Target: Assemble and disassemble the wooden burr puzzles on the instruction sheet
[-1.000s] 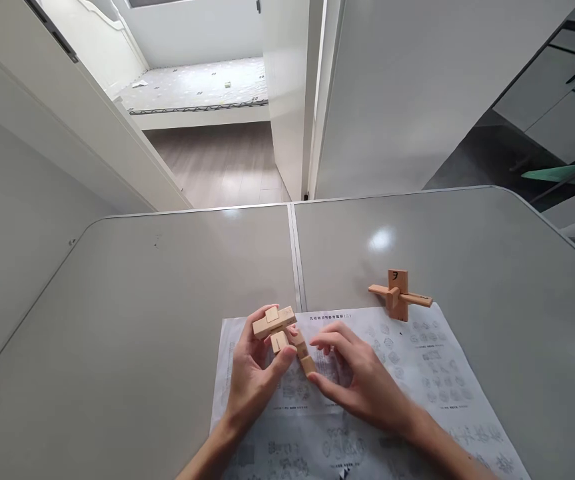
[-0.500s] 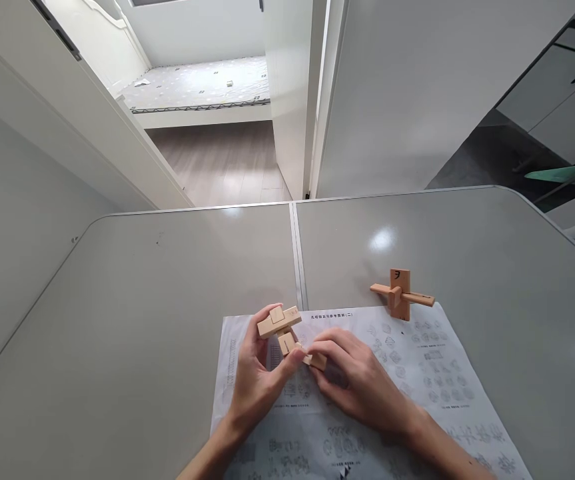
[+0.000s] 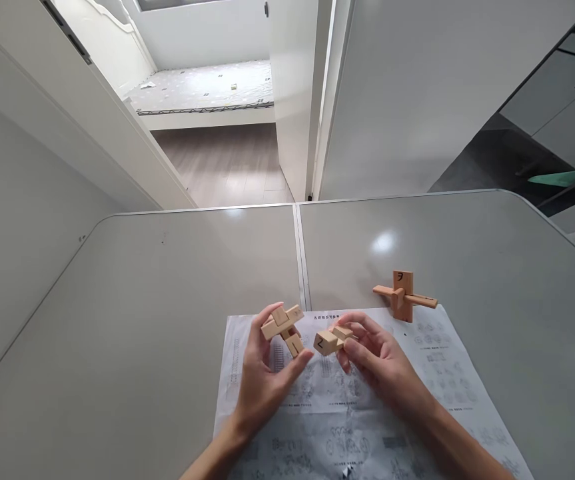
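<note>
My left hand (image 3: 262, 377) pinches a pale wooden puzzle assembly (image 3: 283, 327) of crossed notched blocks, held just above the printed instruction sheet (image 3: 367, 400). My right hand (image 3: 380, 360) grips a separate notched wooden block (image 3: 330, 340) with a dark mark on its end, a small gap away from the assembly. A darker finished wooden cross puzzle (image 3: 403, 297) with a mark on its upright piece stands on the table beyond my right hand, at the sheet's far corner.
The grey table (image 3: 167, 300) has a seam (image 3: 301, 260) running down its middle and rounded far corners. Past its far edge are white walls, a doorway to a wood-floored room, and dark cabinets at the right.
My right hand pulled one block away from the assembly and lifted it to the right. The left hand kept hold of the remaining pieces. The camera drifted slightly.
</note>
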Demonstrator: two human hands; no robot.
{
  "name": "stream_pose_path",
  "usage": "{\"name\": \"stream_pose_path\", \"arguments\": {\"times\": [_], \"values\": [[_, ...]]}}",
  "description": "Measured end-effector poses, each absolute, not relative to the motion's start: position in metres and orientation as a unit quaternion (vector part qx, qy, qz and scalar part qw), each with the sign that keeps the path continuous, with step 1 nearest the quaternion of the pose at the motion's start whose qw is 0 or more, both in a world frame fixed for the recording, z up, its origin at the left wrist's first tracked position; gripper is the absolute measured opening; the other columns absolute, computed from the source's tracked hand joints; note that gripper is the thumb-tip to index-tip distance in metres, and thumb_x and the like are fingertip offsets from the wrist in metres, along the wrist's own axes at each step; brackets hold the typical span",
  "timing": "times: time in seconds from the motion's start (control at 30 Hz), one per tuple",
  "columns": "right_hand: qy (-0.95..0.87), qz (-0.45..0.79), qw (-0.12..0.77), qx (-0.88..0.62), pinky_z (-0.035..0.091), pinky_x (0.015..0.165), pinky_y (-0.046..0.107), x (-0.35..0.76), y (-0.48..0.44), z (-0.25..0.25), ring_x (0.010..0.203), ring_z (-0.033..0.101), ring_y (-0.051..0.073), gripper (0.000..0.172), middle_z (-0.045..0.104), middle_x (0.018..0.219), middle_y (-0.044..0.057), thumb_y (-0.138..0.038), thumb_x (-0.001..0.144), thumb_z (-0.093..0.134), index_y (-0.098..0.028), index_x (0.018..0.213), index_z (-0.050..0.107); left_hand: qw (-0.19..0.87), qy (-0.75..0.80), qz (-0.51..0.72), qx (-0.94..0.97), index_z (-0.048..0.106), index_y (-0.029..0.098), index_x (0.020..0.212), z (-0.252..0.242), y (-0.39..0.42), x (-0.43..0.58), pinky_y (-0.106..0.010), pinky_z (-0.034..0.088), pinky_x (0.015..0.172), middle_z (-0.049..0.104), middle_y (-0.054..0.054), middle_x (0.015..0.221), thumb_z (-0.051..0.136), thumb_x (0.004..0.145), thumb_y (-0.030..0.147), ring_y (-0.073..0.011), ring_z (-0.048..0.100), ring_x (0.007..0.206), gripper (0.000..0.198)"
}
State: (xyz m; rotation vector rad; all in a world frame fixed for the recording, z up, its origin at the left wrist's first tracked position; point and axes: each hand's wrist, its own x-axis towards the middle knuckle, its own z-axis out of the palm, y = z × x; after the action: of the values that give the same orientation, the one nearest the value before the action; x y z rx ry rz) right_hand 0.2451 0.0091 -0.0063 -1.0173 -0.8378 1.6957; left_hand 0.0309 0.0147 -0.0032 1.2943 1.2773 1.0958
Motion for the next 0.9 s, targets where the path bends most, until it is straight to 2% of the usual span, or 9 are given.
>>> {"name": "stream_pose_path", "arguments": {"times": [0.17, 0.4, 0.6, 0.73, 0.9], "values": [[-0.307, 0.759, 0.441, -0.368, 0.048, 0.065, 0.026, 0.236, 0.005, -0.008, 0.065, 0.057, 0.012, 0.034, 0.064, 0.083, -0.001, -0.050, 0.094, 0.083, -0.025, 0.113, 0.068, 0.459, 0.450, 0.428, 0.635, 0.053, 0.034, 0.143, -0.004, 0.009, 0.035, -0.033, 0.060, 0.093, 0.076, 0.001, 0.108, 0.088, 0.085, 0.027, -0.0187, 0.075, 0.095, 0.068], [-0.276, 0.764, 0.439, -0.385, 0.044, 0.066, 0.025, 0.235, 0.003, -0.013, 0.072, 0.054, 0.012, 0.038, 0.061, 0.094, 0.001, -0.052, 0.090, 0.086, -0.024, 0.111, 0.072, 0.451, 0.453, 0.415, 0.648, 0.053, 0.030, 0.142, -0.004, 0.009, 0.036, -0.035, 0.063, 0.090, 0.077, -0.002, 0.112, 0.089, 0.084, 0.027, -0.0202, 0.077, 0.095, 0.069], [-0.291, 0.764, 0.424, -0.390, 0.045, 0.063, 0.026, 0.236, 0.003, -0.018, 0.069, 0.054, 0.013, 0.048, 0.063, 0.091, 0.001, -0.057, 0.088, 0.086, -0.025, 0.118, 0.069, 0.459, 0.456, 0.407, 0.645, 0.055, 0.031, 0.141, -0.003, 0.009, 0.035, -0.036, 0.062, 0.093, 0.077, -0.002, 0.113, 0.090, 0.082, 0.027, -0.0215, 0.077, 0.098, 0.069], [-0.289, 0.783, 0.417, -0.361, 0.042, 0.059, 0.025, 0.234, 0.002, -0.019, 0.060, 0.050, 0.010, 0.047, 0.062, 0.085, 0.000, -0.060, 0.089, 0.084, -0.022, 0.111, 0.066, 0.482, 0.452, 0.405, 0.632, 0.057, 0.031, 0.140, -0.002, 0.010, 0.032, -0.038, 0.061, 0.094, 0.077, -0.002, 0.110, 0.092, 0.080, 0.030, -0.0222, 0.076, 0.096, 0.069], [-0.280, 0.803, 0.410, -0.329, 0.042, 0.058, 0.022, 0.233, 0.003, -0.019, 0.060, 0.051, 0.008, 0.044, 0.062, 0.085, -0.001, -0.057, 0.091, 0.084, -0.021, 0.105, 0.065, 0.561, 0.430, 0.394, 0.588, 0.058, 0.030, 0.139, -0.002, 0.014, 0.029, -0.039, 0.062, 0.091, 0.078, -0.003, 0.104, 0.091, 0.080, 0.034, -0.0245, 0.077, 0.093, 0.068]]}}
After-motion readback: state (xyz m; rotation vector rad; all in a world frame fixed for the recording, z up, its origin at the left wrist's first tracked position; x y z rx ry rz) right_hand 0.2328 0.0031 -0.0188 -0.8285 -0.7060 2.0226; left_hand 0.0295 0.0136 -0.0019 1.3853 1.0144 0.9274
